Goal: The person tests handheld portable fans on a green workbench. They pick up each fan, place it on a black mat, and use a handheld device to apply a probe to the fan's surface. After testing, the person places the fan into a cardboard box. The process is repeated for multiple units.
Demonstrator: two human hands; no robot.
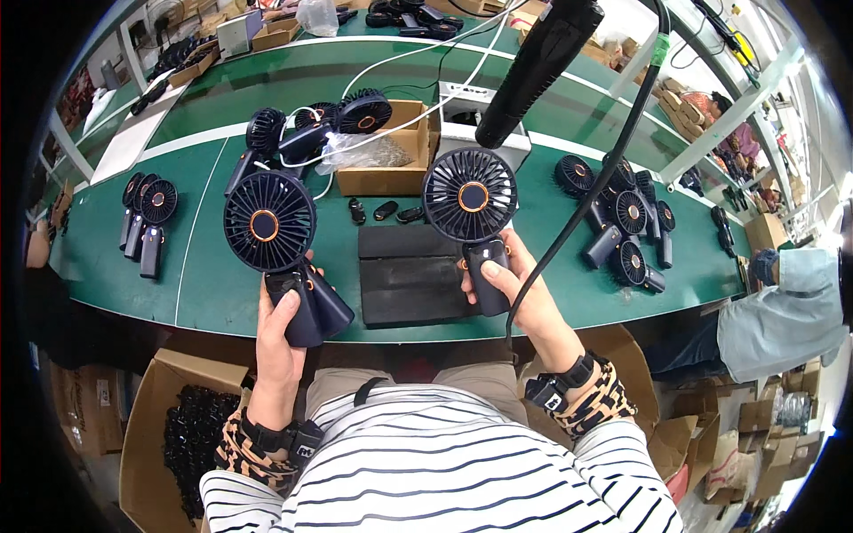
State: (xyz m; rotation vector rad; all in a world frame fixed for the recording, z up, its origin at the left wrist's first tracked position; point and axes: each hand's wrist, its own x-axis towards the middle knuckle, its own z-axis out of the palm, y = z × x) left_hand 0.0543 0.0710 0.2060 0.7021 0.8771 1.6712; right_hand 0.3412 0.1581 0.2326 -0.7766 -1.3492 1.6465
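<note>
My left hand (283, 333) grips a dark handheld fan (271, 226) by its handle, above the worktop's (213, 284) near edge. My right hand (520, 289) is closed around a second fan (469, 197), just beside a black foam pad (410, 274). Farther back sits an open cardboard box (391, 151), with more fans (622, 222) toward the right end.

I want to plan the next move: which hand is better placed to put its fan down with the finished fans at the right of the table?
Probably the right hand. It holds one fan upright, nearer to the group of fans on the right. The left hand holds its fan farther away.
</note>
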